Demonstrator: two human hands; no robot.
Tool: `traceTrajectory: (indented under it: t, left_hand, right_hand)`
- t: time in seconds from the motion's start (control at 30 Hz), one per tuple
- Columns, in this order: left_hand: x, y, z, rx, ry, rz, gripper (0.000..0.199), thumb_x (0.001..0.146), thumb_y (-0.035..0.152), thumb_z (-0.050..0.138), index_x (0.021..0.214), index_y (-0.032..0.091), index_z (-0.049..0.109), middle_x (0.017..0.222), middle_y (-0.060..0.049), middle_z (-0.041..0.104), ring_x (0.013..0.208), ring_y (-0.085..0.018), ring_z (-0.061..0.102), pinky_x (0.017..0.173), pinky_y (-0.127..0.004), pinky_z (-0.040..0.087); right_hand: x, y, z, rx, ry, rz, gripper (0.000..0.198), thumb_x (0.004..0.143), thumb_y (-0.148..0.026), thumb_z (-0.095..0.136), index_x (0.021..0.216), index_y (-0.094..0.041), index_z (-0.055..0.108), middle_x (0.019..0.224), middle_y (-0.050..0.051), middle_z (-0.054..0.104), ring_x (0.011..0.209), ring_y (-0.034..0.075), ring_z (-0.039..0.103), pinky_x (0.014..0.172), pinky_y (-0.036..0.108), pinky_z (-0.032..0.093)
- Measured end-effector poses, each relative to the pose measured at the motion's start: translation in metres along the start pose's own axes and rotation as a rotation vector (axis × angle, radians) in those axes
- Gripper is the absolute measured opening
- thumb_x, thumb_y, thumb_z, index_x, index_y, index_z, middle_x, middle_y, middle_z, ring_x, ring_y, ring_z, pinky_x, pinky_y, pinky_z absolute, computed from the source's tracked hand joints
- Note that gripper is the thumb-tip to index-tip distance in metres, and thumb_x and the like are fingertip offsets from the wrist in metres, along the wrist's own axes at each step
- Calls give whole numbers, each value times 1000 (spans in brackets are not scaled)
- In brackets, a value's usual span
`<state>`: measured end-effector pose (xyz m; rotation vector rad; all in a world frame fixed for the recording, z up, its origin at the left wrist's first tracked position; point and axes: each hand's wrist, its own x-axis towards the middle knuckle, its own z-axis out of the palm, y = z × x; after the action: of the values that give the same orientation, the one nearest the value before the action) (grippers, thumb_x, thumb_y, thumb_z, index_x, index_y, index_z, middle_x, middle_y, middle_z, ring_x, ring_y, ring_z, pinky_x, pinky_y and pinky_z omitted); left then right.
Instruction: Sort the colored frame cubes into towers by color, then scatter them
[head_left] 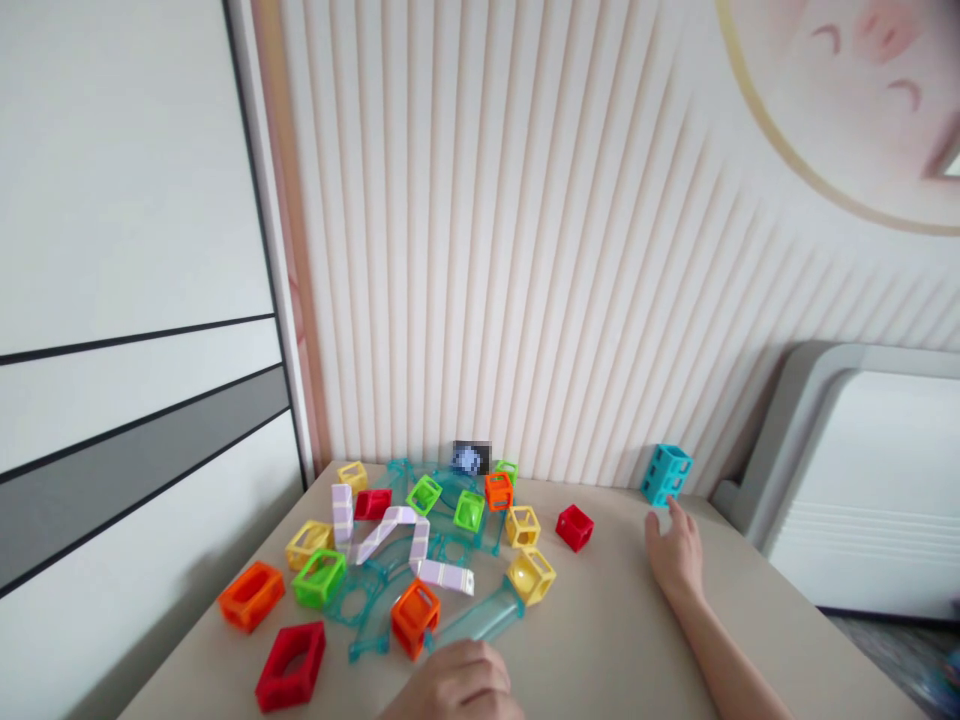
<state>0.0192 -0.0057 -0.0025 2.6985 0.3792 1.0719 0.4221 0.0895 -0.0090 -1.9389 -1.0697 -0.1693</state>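
My right hand [677, 556] reaches over the right part of the table, thumb and fingers apart. Its fingertips are close to the foot of a blue block tower [667, 475] at the table's back edge; whether they touch it I cannot tell. At the bottom middle, my left hand [463, 682] is curled with its knuckles up, and whatever its fingers may hold is hidden. Just beyond it lie a clear teal tube [484, 617] and an orange cube frame [415, 618]. A red cube [575, 527] sits left of my right hand.
Several yellow, green, red and orange blocks and teal track pieces cover the table's left side, with a bent lilac strip [420, 545] among them. A red block [291, 665] lies near the left edge. Behind stands a ribbed wall [480, 250]; a grey-white panel [885, 470] is at right.
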Motion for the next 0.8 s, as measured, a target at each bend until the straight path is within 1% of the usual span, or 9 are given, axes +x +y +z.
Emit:
traceTrajectory:
  t: [0.07, 0.17, 0.23, 0.27, 0.33, 0.4, 0.5, 0.6, 0.8]
  left_hand:
    - [6, 8, -8, 19, 29, 17, 32, 95, 13, 47, 103, 24, 76, 77, -8, 77, 79, -23, 74, 75, -30, 60]
    - [13, 21, -19, -36, 32, -17, 30, 89, 11, 50, 104, 22, 74, 79, -10, 75, 80, -24, 73, 76, -33, 60]
    - [15, 25, -23, -45, 22, -39, 29, 89, 10, 51, 104, 22, 73, 82, -10, 75, 82, -23, 71, 78, -32, 59]
    - [16, 25, -24, -39, 24, -35, 27, 89, 10, 51, 103, 21, 72, 82, -9, 75, 82, -22, 71, 78, -32, 58]
    - [15, 22, -23, -17, 46, -7, 23, 89, 10, 52, 100, 20, 70, 81, -7, 73, 80, -20, 69, 77, -29, 57]
    - [14, 19, -21, -3, 73, 21, 19, 89, 10, 53, 97, 19, 68, 79, -5, 72, 79, -19, 67, 76, -27, 57]
    - [14, 17, -19, 3, 56, 9, 17, 90, 9, 53, 97, 18, 66, 81, -5, 71, 81, -19, 66, 77, -27, 55]
    - [14, 17, -20, 6, 18, 0, 17, 90, 9, 53, 97, 18, 65, 82, -5, 71, 82, -19, 66, 78, -29, 55]
    - [13, 18, -21, 14, -36, -28, 18, 91, 9, 51, 97, 18, 64, 82, -5, 71, 83, -20, 66, 78, -29, 54]
  right_hand:
    - [-21, -21, -1, 53, -13, -55, 62, 85, -44, 37, 129, -6, 59, 128, 25, 62, 119, 37, 59, 103, 49, 46]
    - [-59, -60, -2, 149, -28, -129, 54, 91, -47, 38, 126, -13, 60, 127, 20, 64, 109, 31, 64, 92, 44, 53]
    - [-85, -84, -5, 315, -18, -161, 47, 95, -48, 42, 122, -16, 62, 125, 19, 65, 104, 31, 66, 79, 41, 57]
    - [-98, -95, -7, 382, -27, -177, 43, 97, -46, 44, 121, -17, 62, 125, 18, 66, 103, 30, 67, 76, 40, 57]
    - [-120, -110, -12, 458, -46, -279, 35, 99, -42, 46, 116, -18, 64, 119, 16, 68, 106, 30, 66, 84, 44, 57]
    - [-135, -117, -16, 458, -123, -422, 29, 100, -39, 49, 112, -21, 67, 118, 15, 69, 112, 30, 65, 95, 49, 54]
    - [-143, -119, -20, 423, -267, -543, 25, 100, -38, 52, 113, -24, 68, 121, 13, 68, 115, 30, 64, 99, 49, 54]
    - [-141, -116, -21, 392, -373, -560, 27, 99, -39, 54, 120, -25, 65, 125, 12, 67, 117, 29, 64, 100, 47, 55]
    - [-138, -115, -25, 302, -526, -553, 40, 95, -44, 59, 130, -24, 60, 133, 13, 64, 124, 29, 62, 106, 45, 52]
